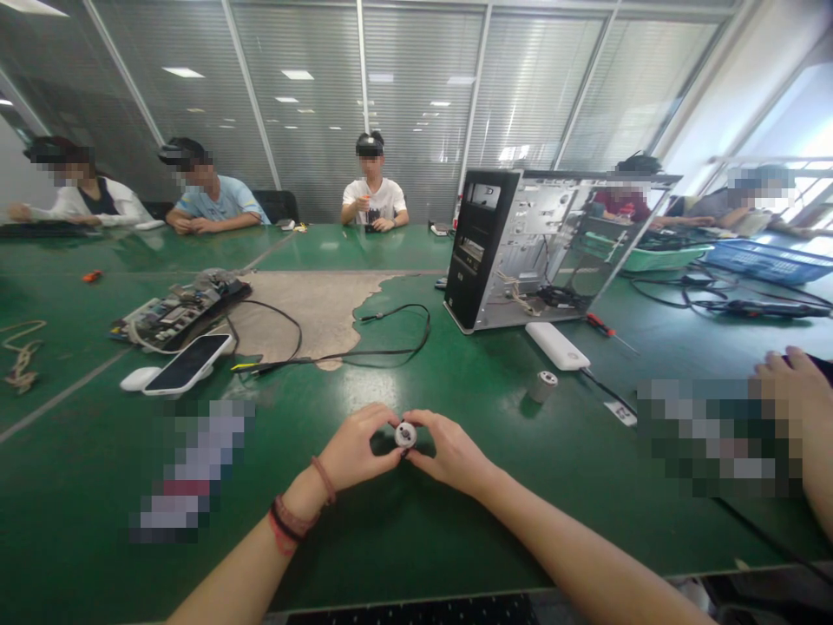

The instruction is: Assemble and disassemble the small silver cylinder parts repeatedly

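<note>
Between my two hands sits a small round metal part (405, 435), silver with a dark centre; it looks like a piece of a small motor. My left hand (364, 447) pinches its left side with thumb and forefinger. From the right, my right hand (449, 450) grips the same part in a matching pinch, so both hands hold it just above the green table. A short silver metal cylinder (542, 387) stands on the table to the right of my hands, apart from them.
An open computer case (482, 252) stands behind, near a white power bank (558, 345) and a screwdriver (602, 326). Left are a phone (188, 363), a circuit board assembly (182, 311) and a black cable (390, 351). Another person's hand (781, 382) rests far right; several people sit opposite.
</note>
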Demonstrator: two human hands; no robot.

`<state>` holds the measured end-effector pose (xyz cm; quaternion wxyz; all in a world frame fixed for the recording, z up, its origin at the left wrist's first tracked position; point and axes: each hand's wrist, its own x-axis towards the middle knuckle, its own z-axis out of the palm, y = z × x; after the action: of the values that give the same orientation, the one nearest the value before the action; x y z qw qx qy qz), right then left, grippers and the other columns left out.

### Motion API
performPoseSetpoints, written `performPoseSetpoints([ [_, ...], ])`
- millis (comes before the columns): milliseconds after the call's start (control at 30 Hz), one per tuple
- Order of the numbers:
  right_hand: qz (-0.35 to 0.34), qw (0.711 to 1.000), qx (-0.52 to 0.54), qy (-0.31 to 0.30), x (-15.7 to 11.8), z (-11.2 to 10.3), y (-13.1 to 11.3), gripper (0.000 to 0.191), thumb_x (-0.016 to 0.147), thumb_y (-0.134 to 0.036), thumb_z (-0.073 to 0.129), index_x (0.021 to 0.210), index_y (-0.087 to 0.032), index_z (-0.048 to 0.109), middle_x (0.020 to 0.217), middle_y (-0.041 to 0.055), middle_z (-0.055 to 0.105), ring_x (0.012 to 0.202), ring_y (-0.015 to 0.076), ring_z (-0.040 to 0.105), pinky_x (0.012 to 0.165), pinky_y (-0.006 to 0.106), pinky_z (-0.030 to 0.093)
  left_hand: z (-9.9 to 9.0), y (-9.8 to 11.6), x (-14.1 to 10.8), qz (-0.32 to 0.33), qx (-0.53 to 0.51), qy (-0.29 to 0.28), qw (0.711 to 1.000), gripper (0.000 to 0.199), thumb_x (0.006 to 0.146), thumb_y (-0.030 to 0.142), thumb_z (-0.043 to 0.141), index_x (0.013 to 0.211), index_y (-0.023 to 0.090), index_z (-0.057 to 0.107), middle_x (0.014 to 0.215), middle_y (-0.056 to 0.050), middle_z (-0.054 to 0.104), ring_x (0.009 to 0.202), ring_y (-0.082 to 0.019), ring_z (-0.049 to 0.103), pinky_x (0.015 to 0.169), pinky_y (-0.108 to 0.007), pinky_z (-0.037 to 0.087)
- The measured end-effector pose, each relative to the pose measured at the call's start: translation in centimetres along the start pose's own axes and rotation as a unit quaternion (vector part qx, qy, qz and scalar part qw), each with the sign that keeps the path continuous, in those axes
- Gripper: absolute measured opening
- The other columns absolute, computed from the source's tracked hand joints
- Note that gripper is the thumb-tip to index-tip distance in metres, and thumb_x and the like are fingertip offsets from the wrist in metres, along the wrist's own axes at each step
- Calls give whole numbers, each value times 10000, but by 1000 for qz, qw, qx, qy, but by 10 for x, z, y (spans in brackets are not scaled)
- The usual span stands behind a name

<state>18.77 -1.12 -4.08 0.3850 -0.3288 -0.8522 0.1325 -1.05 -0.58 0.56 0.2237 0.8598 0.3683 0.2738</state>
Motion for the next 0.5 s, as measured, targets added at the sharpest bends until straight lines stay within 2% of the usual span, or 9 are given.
performPoseSetpoints([
  [233, 14, 1000, 16, -5, 1, 2, 0, 462, 772, -183, 596, 1201, -216, 427, 1095, 87, 617, 982, 204, 622, 860, 356, 501, 2, -2, 0, 15, 34, 0, 999, 205, 735, 191, 598, 940, 182, 587, 909, -48, 617, 871, -196, 562, 801, -312, 452],
  [500, 94, 988, 119, -24, 4, -3, -4, 533, 748, -197, 623, 1223, -228, 384, 1033, 44, 639, 951, 171, 637, 855, 329, 504, 2, 0, 1, -9, 32, -22, 999, 156, 792, 233, 562, 940, 190, 585, 921, -46, 617, 880, -193, 565, 811, -308, 450],
])
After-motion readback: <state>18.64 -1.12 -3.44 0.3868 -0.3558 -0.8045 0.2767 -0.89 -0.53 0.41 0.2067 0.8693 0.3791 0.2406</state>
